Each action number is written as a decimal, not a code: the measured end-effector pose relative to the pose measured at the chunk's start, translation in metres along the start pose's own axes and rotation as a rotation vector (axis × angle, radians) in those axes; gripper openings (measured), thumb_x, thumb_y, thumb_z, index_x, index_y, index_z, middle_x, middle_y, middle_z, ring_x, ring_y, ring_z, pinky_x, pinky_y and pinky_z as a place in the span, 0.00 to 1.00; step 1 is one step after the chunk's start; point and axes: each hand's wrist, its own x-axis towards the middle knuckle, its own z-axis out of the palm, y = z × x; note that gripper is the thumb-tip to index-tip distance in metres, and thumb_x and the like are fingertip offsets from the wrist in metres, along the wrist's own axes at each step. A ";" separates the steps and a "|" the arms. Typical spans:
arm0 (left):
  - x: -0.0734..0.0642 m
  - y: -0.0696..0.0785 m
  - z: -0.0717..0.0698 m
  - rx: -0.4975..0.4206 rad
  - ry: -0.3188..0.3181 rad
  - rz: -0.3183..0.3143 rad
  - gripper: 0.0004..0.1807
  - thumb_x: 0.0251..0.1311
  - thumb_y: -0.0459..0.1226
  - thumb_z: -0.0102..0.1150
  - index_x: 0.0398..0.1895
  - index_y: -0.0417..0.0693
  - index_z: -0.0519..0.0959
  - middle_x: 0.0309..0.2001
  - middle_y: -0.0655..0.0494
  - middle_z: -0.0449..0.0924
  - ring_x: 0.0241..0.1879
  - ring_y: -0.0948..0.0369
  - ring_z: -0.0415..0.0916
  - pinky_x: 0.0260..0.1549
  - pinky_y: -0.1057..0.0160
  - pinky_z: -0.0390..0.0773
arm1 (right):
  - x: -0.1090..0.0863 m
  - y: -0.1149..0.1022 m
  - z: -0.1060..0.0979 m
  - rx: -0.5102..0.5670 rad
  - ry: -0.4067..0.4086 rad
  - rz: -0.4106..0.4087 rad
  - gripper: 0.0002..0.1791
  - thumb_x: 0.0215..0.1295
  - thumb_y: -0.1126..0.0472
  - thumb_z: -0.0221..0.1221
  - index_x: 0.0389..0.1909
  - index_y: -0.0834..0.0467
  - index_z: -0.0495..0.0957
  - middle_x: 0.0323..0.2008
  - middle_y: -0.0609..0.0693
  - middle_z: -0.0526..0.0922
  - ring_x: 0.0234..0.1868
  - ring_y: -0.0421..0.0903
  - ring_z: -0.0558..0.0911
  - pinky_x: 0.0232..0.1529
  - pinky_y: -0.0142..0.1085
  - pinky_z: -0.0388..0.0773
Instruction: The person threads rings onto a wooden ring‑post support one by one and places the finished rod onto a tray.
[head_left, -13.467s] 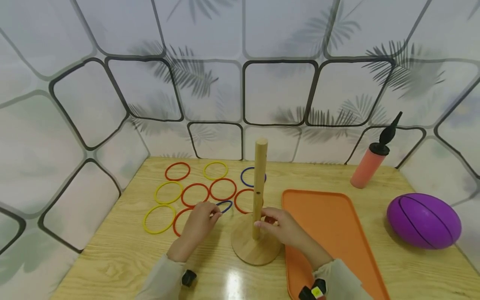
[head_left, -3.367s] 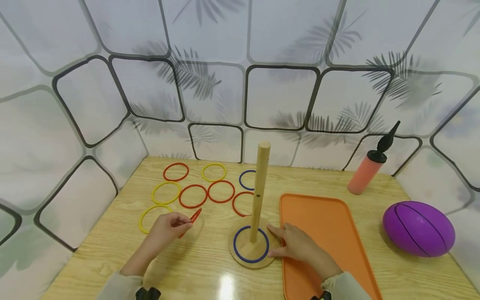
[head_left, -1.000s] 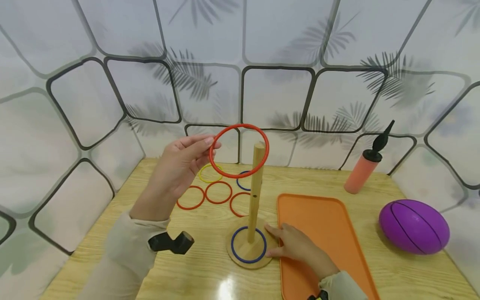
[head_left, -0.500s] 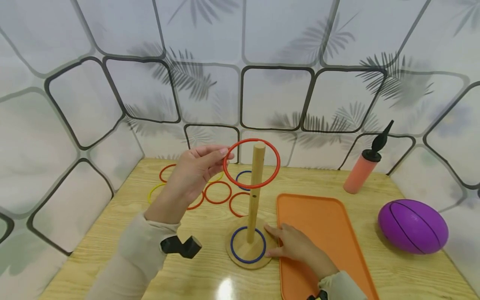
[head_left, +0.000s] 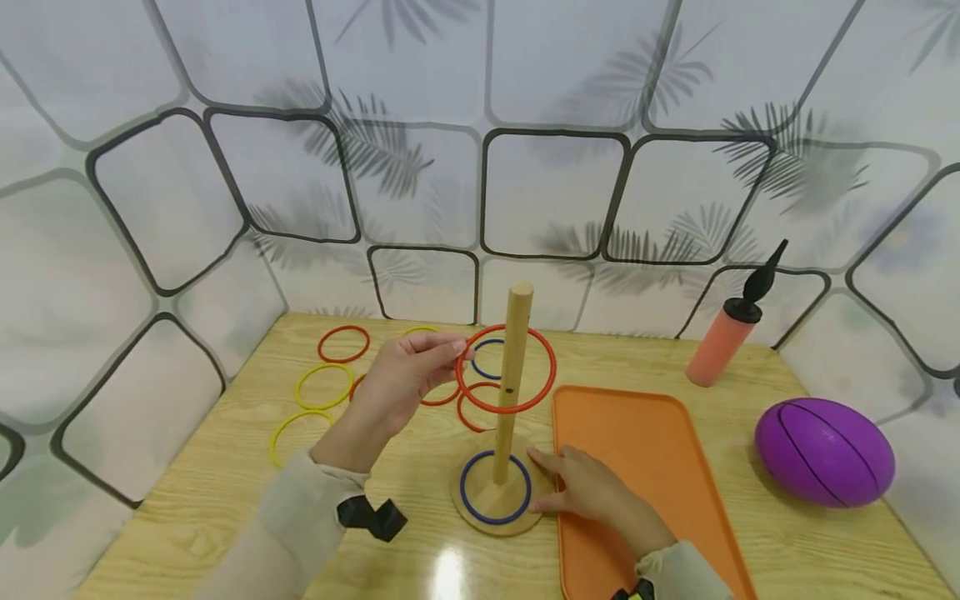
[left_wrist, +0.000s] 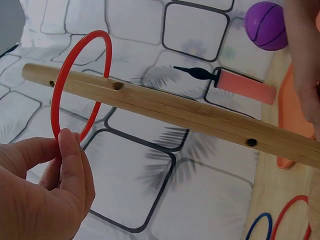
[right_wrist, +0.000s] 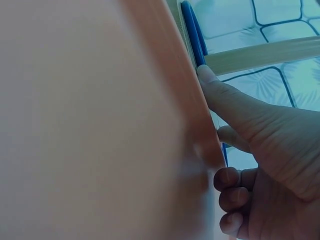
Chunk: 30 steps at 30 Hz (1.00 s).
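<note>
My left hand (head_left: 390, 383) pinches the left edge of a red ring (head_left: 553, 367) between thumb and fingers. In the left wrist view the ring (left_wrist: 56, 100) encircles the upper part of a wooden post (left_wrist: 175, 115), tilted and held in the air. The post stands upright on a round wooden base (head_left: 487, 496). Flat on that base lies a blue ring (head_left: 495, 522), around the post's foot. My right hand (head_left: 600, 496) rests at the base's right edge, thumb and forefinger spread on it. In the right wrist view its other fingers (right_wrist: 232, 200) bend beside the tray's edge.
Several red, yellow and blue rings lie behind and left of the post, including a red ring (head_left: 344, 327) and a yellow ring (head_left: 297, 387). An orange tray (head_left: 637, 442) lies right of the base. Farther right are a pink hand pump (head_left: 720, 342) and a purple ball (head_left: 825, 454).
The blue ring came to lie on the base. My left hand picked up a red ring from the table, raised it over the post and has lowered it around the top.
</note>
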 end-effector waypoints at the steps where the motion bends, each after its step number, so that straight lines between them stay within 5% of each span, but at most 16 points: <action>1: 0.000 -0.005 -0.001 0.009 0.005 -0.010 0.09 0.62 0.29 0.57 0.29 0.50 0.84 0.29 0.57 0.84 0.29 0.65 0.79 0.33 0.70 0.79 | 0.000 0.000 0.000 -0.001 0.000 -0.002 0.46 0.47 0.36 0.65 0.66 0.53 0.67 0.28 0.48 0.65 0.28 0.44 0.64 0.28 0.36 0.63; 14: 0.000 -0.068 -0.020 0.084 0.056 -0.159 0.06 0.59 0.31 0.62 0.37 0.37 0.83 0.31 0.52 0.85 0.29 0.62 0.80 0.34 0.67 0.80 | 0.000 -0.001 0.000 -0.020 0.036 -0.027 0.45 0.46 0.37 0.67 0.63 0.56 0.71 0.28 0.48 0.66 0.28 0.44 0.66 0.28 0.37 0.64; 24: -0.003 -0.102 -0.035 0.203 0.038 -0.192 0.07 0.60 0.29 0.60 0.38 0.33 0.82 0.36 0.46 0.84 0.33 0.60 0.81 0.34 0.66 0.80 | -0.001 -0.001 0.002 -0.006 0.032 -0.008 0.44 0.45 0.36 0.67 0.61 0.59 0.73 0.31 0.49 0.69 0.31 0.44 0.68 0.31 0.40 0.68; 30: 0.002 -0.123 -0.042 0.261 0.066 -0.190 0.05 0.57 0.27 0.60 0.34 0.31 0.82 0.31 0.46 0.84 0.27 0.63 0.79 0.30 0.66 0.80 | 0.000 -0.002 0.002 0.017 0.009 0.019 0.46 0.45 0.36 0.67 0.65 0.55 0.69 0.29 0.48 0.67 0.29 0.44 0.66 0.29 0.39 0.65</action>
